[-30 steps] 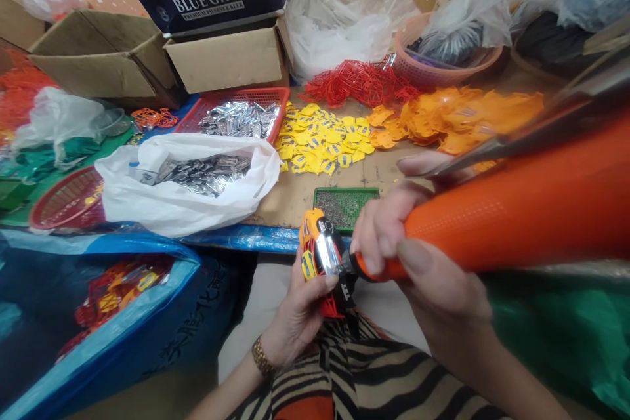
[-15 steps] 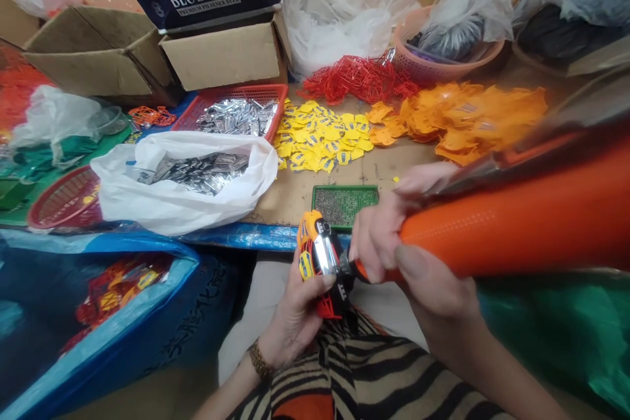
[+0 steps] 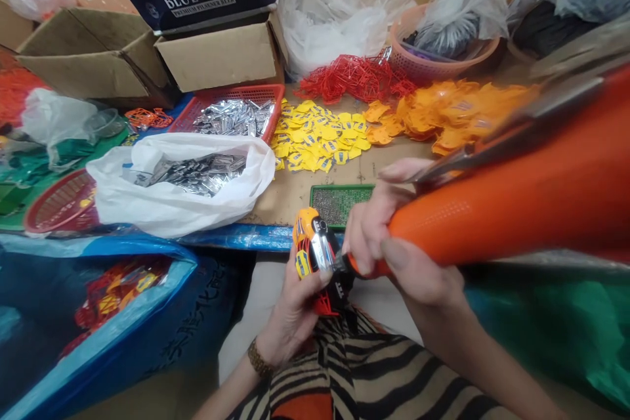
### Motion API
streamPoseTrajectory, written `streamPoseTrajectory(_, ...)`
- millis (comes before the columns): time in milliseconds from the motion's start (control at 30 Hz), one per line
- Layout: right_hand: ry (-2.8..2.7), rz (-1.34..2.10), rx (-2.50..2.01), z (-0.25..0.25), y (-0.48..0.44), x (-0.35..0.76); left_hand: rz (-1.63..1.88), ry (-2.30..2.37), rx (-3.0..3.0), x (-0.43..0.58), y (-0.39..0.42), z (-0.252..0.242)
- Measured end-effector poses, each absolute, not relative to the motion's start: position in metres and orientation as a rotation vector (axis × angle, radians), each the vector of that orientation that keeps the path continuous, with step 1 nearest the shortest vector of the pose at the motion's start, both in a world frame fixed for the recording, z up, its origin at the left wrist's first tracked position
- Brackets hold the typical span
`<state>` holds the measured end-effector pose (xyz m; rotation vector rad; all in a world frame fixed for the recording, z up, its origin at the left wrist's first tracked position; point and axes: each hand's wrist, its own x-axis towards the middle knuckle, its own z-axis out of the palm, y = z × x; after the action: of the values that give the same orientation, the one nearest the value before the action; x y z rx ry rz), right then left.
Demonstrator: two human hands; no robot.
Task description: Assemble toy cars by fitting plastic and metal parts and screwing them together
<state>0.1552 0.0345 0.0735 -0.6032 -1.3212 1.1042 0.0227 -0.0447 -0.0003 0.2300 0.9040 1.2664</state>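
My left hand (image 3: pixel 295 312) is closed around a small toy car (image 3: pixel 315 256), yellow-orange with a silver underside and red parts, held above my lap. My right hand (image 3: pixel 394 249) grips the front of a large orange powered screwdriver (image 3: pixel 502 203), whose tip rests against the car's underside. A metal lever runs along the top of the tool under my forefinger. Just beyond the car lies a green tray of tiny screws (image 3: pixel 339 200) on the table edge.
On the table sit a white bag of silver parts (image 3: pixel 187 177), a red basket of silver parts (image 3: pixel 236 115), yellow pieces (image 3: pixel 319 134), orange pieces (image 3: pixel 453 115), red frames (image 3: pixel 354 79), cardboard boxes (image 3: pixel 216 59). A blue bag of assembled cars (image 3: pixel 108 289) stands lower left.
Both hands, the car and the screwdriver drifted slightly left and up in view; the grip on each is unchanged.
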Motion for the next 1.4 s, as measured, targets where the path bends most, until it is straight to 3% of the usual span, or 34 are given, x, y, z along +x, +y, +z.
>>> streamPoseTrajectory(200,-1.268,1.355,-0.431,0.093,0.039,0.16,1.236,0.833,0.113,0.011,-0.04,-0.004)
streamPoseTrajectory(600,-1.203,1.225,-0.575,0.062,0.051,0.16,1.35,0.846,0.05,0.002,-0.039,-0.009)
streamPoseTrajectory(1400,-1.214,0.85,-0.794,0.046,0.076,0.165,1.376,0.895,-0.032,-0.005,-0.029,-0.002)
